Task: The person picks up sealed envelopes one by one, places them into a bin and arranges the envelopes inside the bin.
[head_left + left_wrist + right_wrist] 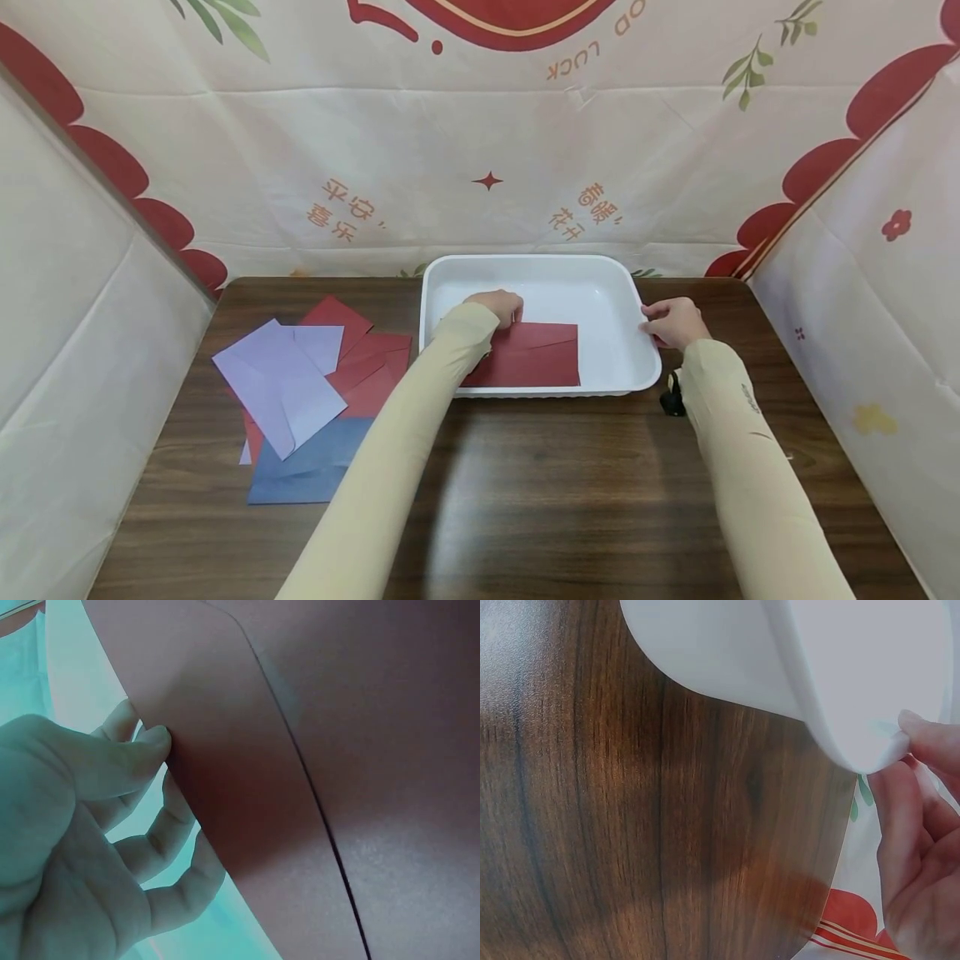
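A red envelope [542,357] lies over the near left part of a white plastic tray [615,333]. My left hand [497,305] reaches into the tray and pinches the envelope's far edge. In the left wrist view the thumb presses on top of the envelope [225,772] while the other fingers are curled beneath it. At the tray's right side my right hand [673,322] pinches the rim. The right wrist view shows its thumb above the tray's rim [877,761] and a finger below. The left sleeve covers the envelope's left end in the head view.
To the tray's left lies a loose pile: lavender envelopes [281,383], red envelopes [367,375] and a blue envelope [311,467]. They rest on a dark wood-grain table [570,500]. A printed white cloth [465,133] hangs behind and along both sides.
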Demonstrator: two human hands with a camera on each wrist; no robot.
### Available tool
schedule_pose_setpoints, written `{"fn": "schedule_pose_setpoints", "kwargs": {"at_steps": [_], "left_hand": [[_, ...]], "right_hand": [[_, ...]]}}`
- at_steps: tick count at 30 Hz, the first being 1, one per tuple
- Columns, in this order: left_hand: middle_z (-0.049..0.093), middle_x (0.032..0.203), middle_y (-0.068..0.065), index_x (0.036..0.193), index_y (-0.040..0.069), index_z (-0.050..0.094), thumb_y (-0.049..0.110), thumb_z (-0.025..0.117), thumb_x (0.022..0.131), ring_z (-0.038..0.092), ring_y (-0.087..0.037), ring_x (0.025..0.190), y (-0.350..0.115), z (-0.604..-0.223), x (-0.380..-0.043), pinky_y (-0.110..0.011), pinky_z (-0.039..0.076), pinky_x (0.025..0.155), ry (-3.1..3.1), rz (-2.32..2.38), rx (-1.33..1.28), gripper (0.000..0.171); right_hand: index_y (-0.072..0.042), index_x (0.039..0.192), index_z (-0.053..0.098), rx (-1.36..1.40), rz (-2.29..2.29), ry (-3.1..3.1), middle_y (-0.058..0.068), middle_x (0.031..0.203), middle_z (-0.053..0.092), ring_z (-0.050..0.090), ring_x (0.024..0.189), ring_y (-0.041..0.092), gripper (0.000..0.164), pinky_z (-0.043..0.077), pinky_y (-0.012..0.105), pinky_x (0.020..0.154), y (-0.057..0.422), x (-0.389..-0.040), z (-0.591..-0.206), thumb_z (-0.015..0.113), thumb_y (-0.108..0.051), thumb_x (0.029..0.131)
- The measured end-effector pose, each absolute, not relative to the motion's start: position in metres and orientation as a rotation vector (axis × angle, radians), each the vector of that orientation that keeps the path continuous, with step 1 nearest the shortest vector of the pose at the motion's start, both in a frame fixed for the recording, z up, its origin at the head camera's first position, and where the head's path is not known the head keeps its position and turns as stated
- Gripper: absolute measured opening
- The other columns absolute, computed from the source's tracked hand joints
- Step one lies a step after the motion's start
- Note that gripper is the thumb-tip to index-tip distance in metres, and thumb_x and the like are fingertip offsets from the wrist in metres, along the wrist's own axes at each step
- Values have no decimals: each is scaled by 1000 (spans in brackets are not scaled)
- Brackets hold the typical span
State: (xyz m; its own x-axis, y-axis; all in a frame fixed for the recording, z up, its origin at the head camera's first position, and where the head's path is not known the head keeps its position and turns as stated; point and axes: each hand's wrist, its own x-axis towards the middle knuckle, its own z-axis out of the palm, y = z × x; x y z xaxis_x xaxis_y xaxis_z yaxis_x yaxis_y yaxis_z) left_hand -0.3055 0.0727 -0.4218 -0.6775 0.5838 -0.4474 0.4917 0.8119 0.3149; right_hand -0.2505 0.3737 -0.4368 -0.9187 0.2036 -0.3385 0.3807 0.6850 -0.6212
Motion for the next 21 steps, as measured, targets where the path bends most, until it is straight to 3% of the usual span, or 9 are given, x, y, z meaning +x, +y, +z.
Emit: {"fn": "schedule_pose_setpoints", "kwargs": {"at_steps": [11,17,21], "left_hand": [[59,98,0,105,13,60,-2,47,87,45,-12,80,77,-421,-293,-25,43,72,2540,177,730,26],[54,89,0,102,13,57,0,58,79,41,-13,78,76,-419,-288,-25,40,72,2559,187,674,27],[49,78,-1,91,10,56,5,53,81,40,-14,72,76,-423,-284,-26,37,64,2540,352,517,12]], "right_hand": [[8,117,55,459,-1074,2657,28,110,52,60,73,22,42,53,35,66,371,-247,-435,66,-13,82],[9,116,55,450,-1071,2664,29,108,53,60,71,20,42,53,36,66,371,-248,-434,65,-12,81],[9,116,55,445,-1083,2663,29,109,53,59,70,19,42,53,36,66,371,-248,-435,65,-11,81]]}}
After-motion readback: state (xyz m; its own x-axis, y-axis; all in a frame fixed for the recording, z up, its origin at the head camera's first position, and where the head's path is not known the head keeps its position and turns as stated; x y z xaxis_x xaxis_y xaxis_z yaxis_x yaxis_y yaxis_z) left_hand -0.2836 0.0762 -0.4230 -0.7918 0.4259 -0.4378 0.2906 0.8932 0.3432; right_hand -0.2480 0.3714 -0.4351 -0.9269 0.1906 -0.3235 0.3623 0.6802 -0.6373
